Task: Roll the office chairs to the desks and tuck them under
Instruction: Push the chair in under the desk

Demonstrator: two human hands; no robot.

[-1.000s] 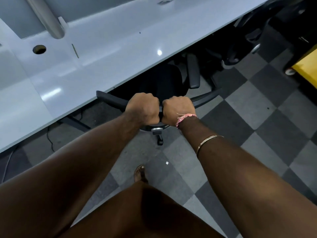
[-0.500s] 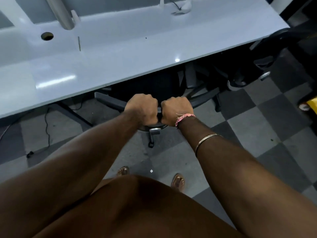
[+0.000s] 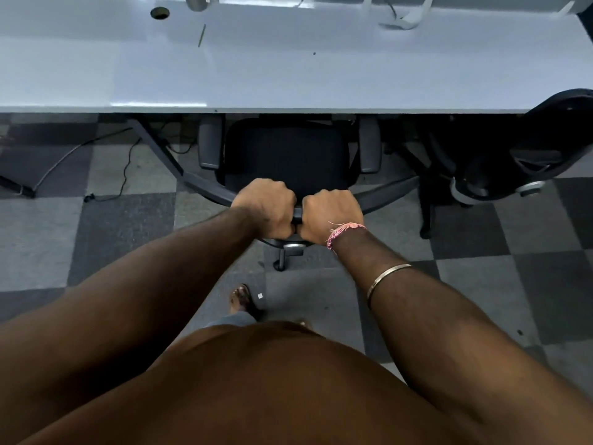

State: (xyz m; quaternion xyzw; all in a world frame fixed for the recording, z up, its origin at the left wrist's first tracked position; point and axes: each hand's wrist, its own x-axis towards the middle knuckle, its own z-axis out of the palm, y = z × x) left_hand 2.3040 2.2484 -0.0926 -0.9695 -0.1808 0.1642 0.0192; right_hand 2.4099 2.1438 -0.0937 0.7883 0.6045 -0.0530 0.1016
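- Both hands grip the top rim of the chair back: the left hand (image 3: 268, 208) and the right hand (image 3: 330, 215) are closed into fists round the rim, side by side and nearly touching at its middle.
- The chair (image 3: 288, 155) is black, and its seat sits partly under the near edge of the desk (image 3: 288, 69), about midway along that edge.
- Its two armrests reach in under the near edge, one on each side of the seat.
- The chair back stands out from the desk, on the person's side.
- A pink thread band (image 3: 341, 232) is tied round the right wrist, and a thin metal bangle (image 3: 386, 277) sits further up that forearm.
- A second chair (image 3: 526, 149), also dark, stands at the right end of the near edge.
- A cable (image 3: 125, 168) trails on the checked carpet floor (image 3: 481, 268) below the left part of the desk.
- One sandalled foot (image 3: 242, 298) shows on the floor behind the chair.
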